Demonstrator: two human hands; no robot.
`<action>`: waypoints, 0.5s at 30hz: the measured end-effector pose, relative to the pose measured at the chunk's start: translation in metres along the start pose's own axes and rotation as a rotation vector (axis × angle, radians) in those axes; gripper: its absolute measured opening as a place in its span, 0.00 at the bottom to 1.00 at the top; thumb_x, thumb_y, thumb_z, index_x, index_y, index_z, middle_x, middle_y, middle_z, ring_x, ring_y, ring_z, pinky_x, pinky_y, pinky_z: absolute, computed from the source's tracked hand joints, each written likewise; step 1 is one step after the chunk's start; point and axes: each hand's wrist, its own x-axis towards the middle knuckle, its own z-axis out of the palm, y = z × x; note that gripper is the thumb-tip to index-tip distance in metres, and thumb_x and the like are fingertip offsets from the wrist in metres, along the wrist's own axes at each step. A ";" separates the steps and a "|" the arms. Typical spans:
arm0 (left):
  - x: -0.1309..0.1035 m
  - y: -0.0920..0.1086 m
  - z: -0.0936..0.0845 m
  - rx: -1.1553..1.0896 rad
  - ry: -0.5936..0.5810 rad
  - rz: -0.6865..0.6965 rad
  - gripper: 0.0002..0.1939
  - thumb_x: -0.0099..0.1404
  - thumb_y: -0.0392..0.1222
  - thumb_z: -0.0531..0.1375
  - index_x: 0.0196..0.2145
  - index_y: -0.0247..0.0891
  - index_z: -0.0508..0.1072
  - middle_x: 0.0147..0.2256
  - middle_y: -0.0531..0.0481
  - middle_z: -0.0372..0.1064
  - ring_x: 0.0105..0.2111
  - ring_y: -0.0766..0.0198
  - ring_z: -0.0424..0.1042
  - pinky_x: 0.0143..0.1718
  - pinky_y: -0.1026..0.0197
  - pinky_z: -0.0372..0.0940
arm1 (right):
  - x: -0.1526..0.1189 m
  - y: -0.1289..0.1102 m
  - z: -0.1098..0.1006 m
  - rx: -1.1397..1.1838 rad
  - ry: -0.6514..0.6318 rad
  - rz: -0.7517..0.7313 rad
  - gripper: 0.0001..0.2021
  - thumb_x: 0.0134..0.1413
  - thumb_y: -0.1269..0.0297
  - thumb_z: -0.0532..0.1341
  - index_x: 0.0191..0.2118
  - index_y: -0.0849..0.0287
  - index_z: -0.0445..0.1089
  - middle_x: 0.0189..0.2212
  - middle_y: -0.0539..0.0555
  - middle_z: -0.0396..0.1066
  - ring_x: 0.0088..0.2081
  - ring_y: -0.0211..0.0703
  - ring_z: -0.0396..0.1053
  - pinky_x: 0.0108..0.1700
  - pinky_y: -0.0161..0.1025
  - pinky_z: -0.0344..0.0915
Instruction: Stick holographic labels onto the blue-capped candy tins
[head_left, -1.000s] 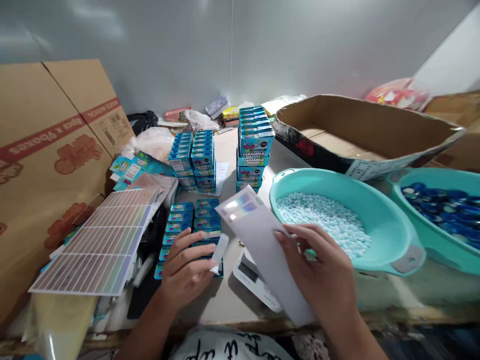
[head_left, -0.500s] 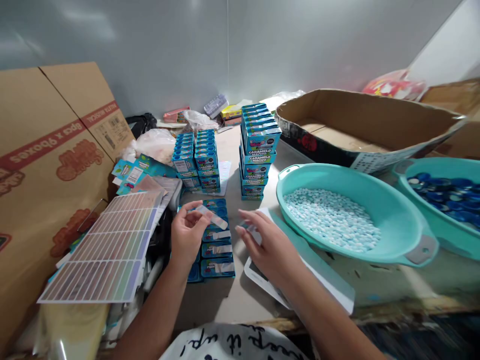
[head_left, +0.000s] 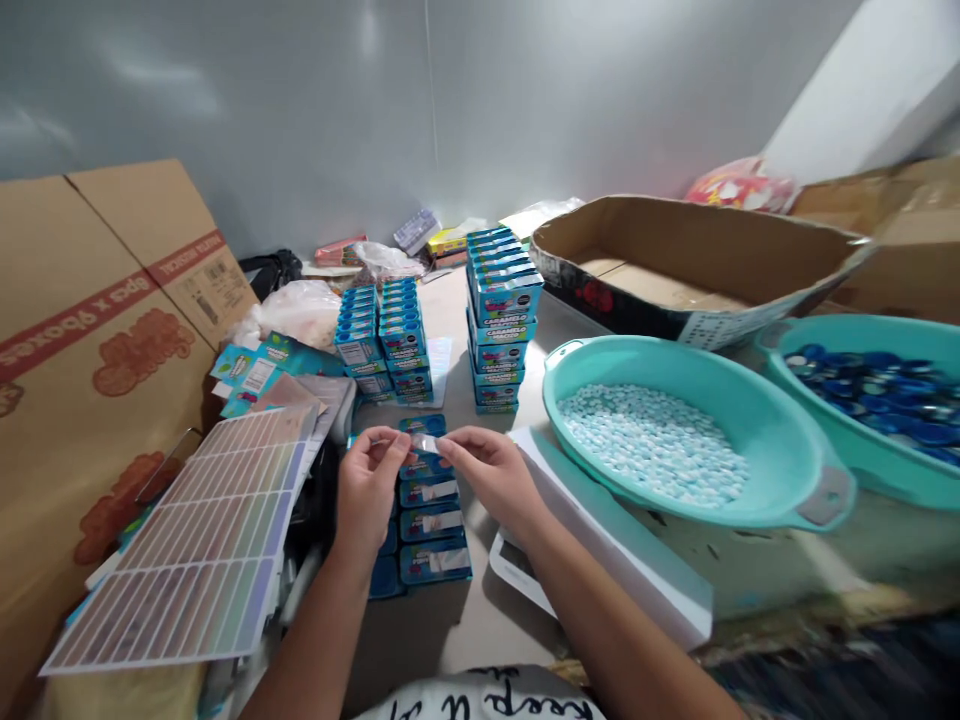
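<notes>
A small clear sticker strip is stretched between my two hands. My left hand pinches its left end, and my right hand pinches the right end. Below the strip lie rows of small blue boxes, several with a clear strip across the top. Behind them stand stacked blue boxes in two columns, and a taller stack rises to their right. At the left a sheet of clear stickers rests on a pile.
A turquoise basin holds small pale candies; another at the far right holds blue lids. An open cardboard tray lies behind them. A large carton stands at the left. A white box sits right of my right hand.
My right hand has moved left and now pinches the free end of the strip, which my left hand held alone before. The camera view has shifted slightly.
</notes>
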 end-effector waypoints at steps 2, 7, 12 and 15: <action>0.000 0.000 -0.004 0.015 -0.013 -0.007 0.28 0.45 0.54 0.75 0.39 0.37 0.73 0.27 0.53 0.75 0.26 0.65 0.75 0.33 0.64 0.71 | -0.001 0.000 0.001 -0.041 0.002 -0.010 0.16 0.52 0.49 0.66 0.28 0.59 0.74 0.23 0.51 0.71 0.28 0.41 0.67 0.32 0.37 0.63; 0.005 -0.004 -0.011 0.115 -0.051 -0.033 0.28 0.46 0.58 0.74 0.37 0.34 0.77 0.29 0.48 0.78 0.29 0.62 0.76 0.36 0.60 0.72 | -0.004 -0.004 0.001 -0.168 0.009 -0.074 0.14 0.54 0.52 0.62 0.27 0.59 0.71 0.21 0.49 0.68 0.26 0.38 0.63 0.29 0.36 0.59; 0.016 -0.007 -0.015 0.405 -0.170 0.059 0.18 0.53 0.56 0.67 0.29 0.37 0.79 0.35 0.44 0.79 0.39 0.54 0.77 0.45 0.54 0.70 | 0.003 -0.004 -0.010 -0.320 0.043 -0.091 0.17 0.55 0.50 0.60 0.24 0.58 0.67 0.21 0.48 0.64 0.26 0.38 0.61 0.29 0.36 0.57; 0.024 -0.008 -0.014 0.659 -0.186 0.205 0.12 0.56 0.50 0.65 0.25 0.39 0.79 0.35 0.45 0.77 0.40 0.54 0.75 0.48 0.52 0.68 | 0.017 0.005 -0.018 -0.439 0.013 0.012 0.21 0.56 0.45 0.58 0.24 0.58 0.66 0.21 0.49 0.65 0.27 0.39 0.63 0.30 0.36 0.57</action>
